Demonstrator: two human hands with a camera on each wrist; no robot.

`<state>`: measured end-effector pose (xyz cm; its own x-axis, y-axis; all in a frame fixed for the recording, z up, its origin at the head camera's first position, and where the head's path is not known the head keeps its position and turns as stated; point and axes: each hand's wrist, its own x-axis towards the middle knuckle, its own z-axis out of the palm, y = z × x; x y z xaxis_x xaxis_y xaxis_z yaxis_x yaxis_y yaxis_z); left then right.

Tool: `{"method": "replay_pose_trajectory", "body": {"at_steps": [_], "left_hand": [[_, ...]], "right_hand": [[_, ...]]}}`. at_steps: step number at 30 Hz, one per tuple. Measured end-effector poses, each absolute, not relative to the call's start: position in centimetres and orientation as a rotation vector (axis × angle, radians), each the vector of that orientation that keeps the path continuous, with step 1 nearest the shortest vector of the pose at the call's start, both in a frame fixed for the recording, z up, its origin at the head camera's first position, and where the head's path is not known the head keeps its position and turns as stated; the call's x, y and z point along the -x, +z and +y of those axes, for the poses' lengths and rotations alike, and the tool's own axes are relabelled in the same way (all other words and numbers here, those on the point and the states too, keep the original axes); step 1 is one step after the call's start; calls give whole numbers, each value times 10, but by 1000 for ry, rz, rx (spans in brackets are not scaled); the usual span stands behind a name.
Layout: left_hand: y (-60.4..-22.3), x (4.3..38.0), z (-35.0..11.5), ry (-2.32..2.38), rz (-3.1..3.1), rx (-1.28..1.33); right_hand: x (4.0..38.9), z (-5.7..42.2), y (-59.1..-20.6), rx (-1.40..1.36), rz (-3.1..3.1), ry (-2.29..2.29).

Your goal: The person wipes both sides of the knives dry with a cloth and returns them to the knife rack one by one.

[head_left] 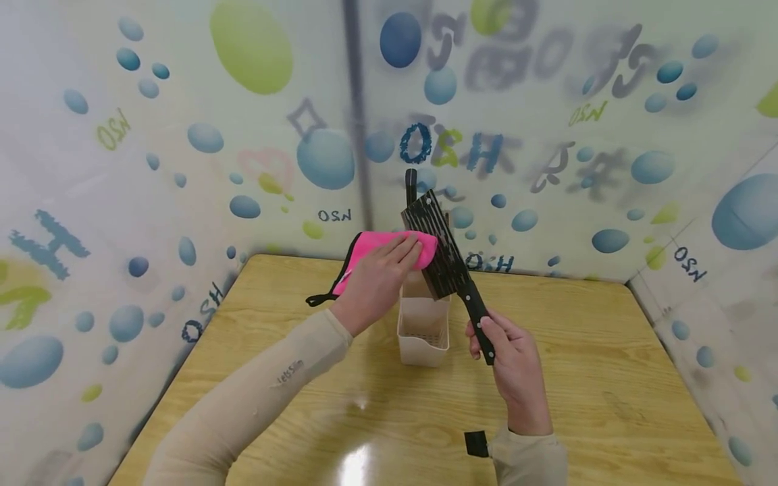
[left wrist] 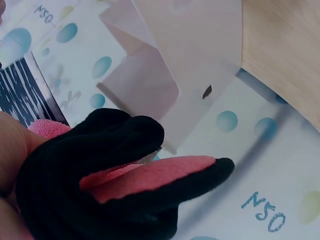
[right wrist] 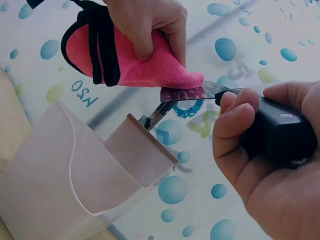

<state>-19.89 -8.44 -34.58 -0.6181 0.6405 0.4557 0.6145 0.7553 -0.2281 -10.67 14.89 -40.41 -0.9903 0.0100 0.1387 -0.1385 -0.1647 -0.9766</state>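
My right hand grips the black riveted handle of a cleaver, blade tilted up and to the left. Dark and light streaks run along the blade. With my left hand I hold a folded pink cloth edged in black, against the blade's left side. The right wrist view shows thumb and fingers pinching the cloth, which bunches over the blade's edge. Below and behind the blade, a beige knife holder stands on the wooden table.
Another black handle rises behind the cleaver, above the holder. A small black piece juts out beside the right sleeve. Walls patterned with blue and green dots enclose the table at the back and sides.
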Motion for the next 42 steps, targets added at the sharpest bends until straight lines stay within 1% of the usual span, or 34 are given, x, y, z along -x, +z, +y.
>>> {"method": "replay_pose_trajectory", "body": {"at_steps": [10, 30, 36, 42], "left_hand": [[-338, 209, -93, -75, -2462, 870], [-322, 224, -111, -89, -2459, 772], [-322, 223, -109, -69, -2468, 791], [-327, 216, -105, -44, -2461, 835]], "right_hand": [[105, 153, -403, -202, -2046, 2297], [105, 153, -401, -340, -2181, 2239], [108, 151, -402, -378, -2177, 2234], [110, 147, -404, -346, -2186, 2237]]}}
